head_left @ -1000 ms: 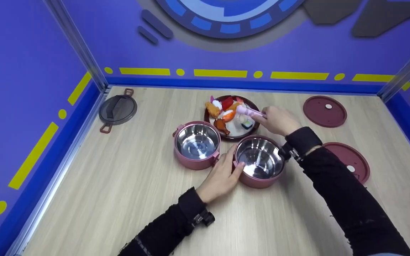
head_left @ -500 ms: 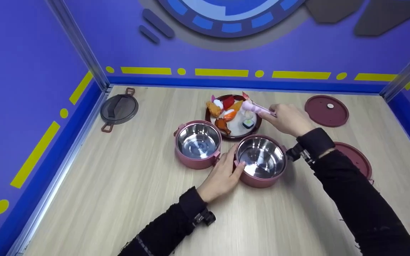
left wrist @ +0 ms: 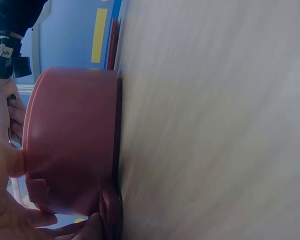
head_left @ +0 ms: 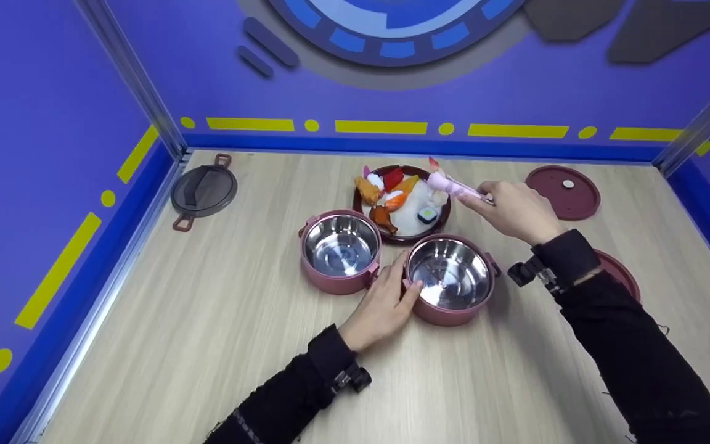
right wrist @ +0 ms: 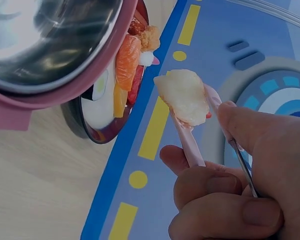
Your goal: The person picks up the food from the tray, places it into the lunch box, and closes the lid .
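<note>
My right hand [head_left: 518, 209] grips pink tongs [right wrist: 190, 147] above the right side of the round plate [head_left: 405, 223]. Between their tips is a shrimp sushi piece [right wrist: 184, 97], white with a red tail. My left hand [head_left: 383, 305] holds the left side of a pink steel-lined lunch bowl [head_left: 447, 316], thumb at the rim and fingers by the side clip [left wrist: 38, 191]. The bowl stands upright with nothing inside. Toy foods lie on the plate: a drumstick [head_left: 383, 217], a salmon sushi [right wrist: 127, 62], a sushi roll [head_left: 427, 214], and several others.
A second pink lunch bowl [head_left: 338, 282] stands left of the held one, close in front of the plate. Two dark red lids [head_left: 555, 200] lie at the right, one partly behind the right sleeve. A grey lid with brown clips [head_left: 213, 191] lies at the far left corner.
The tongs have lifted the shrimp sushi from the plate and moved right with it. My right hand and forearm have shifted right. The left hand and the bowls have stayed put.
</note>
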`<state>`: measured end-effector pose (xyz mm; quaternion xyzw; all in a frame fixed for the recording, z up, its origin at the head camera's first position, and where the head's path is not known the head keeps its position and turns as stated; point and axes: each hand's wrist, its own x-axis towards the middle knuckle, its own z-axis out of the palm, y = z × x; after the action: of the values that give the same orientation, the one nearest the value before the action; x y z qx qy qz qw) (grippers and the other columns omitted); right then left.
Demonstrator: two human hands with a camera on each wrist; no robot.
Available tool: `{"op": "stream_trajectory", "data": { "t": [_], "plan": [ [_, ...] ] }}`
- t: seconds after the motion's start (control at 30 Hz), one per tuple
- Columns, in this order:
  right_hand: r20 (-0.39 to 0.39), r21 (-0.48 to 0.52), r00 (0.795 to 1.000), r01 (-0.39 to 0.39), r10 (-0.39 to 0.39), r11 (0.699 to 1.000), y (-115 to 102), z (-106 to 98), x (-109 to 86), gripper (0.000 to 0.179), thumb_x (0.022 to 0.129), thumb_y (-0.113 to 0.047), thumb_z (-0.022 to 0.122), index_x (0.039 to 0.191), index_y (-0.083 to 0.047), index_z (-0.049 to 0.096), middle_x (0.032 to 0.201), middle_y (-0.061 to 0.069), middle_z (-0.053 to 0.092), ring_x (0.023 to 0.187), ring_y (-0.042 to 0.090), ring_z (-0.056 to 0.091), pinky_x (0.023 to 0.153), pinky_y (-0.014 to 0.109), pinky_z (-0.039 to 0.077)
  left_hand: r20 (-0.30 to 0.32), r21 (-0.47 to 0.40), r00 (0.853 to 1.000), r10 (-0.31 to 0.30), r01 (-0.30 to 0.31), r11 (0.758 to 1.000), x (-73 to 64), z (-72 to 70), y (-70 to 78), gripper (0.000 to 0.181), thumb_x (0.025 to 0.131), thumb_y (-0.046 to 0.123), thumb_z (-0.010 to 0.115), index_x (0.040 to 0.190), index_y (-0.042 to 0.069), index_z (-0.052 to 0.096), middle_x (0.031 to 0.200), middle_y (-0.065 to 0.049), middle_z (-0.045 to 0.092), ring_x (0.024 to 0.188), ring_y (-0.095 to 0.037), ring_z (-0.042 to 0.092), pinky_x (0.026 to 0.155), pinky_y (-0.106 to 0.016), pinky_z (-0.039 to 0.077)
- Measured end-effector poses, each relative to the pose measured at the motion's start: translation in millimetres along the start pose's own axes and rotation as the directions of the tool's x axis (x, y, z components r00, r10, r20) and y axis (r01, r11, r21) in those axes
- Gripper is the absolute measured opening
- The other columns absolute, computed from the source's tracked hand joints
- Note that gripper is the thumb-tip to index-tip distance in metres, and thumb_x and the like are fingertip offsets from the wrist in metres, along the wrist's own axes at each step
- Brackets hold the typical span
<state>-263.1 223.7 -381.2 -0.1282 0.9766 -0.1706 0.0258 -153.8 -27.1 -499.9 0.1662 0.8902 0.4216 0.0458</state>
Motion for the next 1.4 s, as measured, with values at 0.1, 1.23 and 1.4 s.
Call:
{"op": "stream_trajectory", "data": {
  "t": [0.1,1.23,1.4],
  "plan": [
    [0.000,0.012,1.000,-0.006,0.006,1.000,2.1,-1.6,-3.3,0.059,0.104,-0.062,0.052,0.114,-0.007,0.073,0.073,0.005,0.053,0.065,0.023,0.049,0.050,0.033,0.033,-0.003,0.000,1.000,0.007,-0.007,1.000,-0.2,0.2,-0.2,0.069,0.111,0.041,0.044,0.167,0.008,0.022,0.156,-0.026,0.047,0.145,-0.039,0.048,0.122,-0.055,0.039],
    [-0.001,0.006,0.999,0.037,-0.037,0.999,15.5,-19.1,-48.3,0.055,0.103,-0.064,0.053,0.107,-0.012,0.072,0.066,-0.003,0.040,0.058,0.017,0.039,0.050,0.033,0.026,-0.017,0.001,0.999,0.038,-0.038,0.999,0.1,1.6,-2.4,0.068,0.111,0.040,0.044,0.166,0.005,0.024,0.162,-0.024,0.042,0.149,-0.039,0.043,0.124,-0.056,0.035],
    [-0.020,-0.008,0.998,0.066,-0.066,0.998,16.1,-18.2,-55.8,0.052,0.104,-0.060,0.054,0.103,-0.012,0.072,0.066,-0.002,0.041,0.057,0.017,0.039,0.051,0.032,0.026,-0.021,0.013,0.999,0.046,-0.045,0.999,0.6,1.2,-2.7,0.067,0.111,0.038,0.045,0.165,0.004,0.026,0.160,-0.023,0.044,0.149,-0.036,0.044,0.125,-0.052,0.035]
  ]
}}
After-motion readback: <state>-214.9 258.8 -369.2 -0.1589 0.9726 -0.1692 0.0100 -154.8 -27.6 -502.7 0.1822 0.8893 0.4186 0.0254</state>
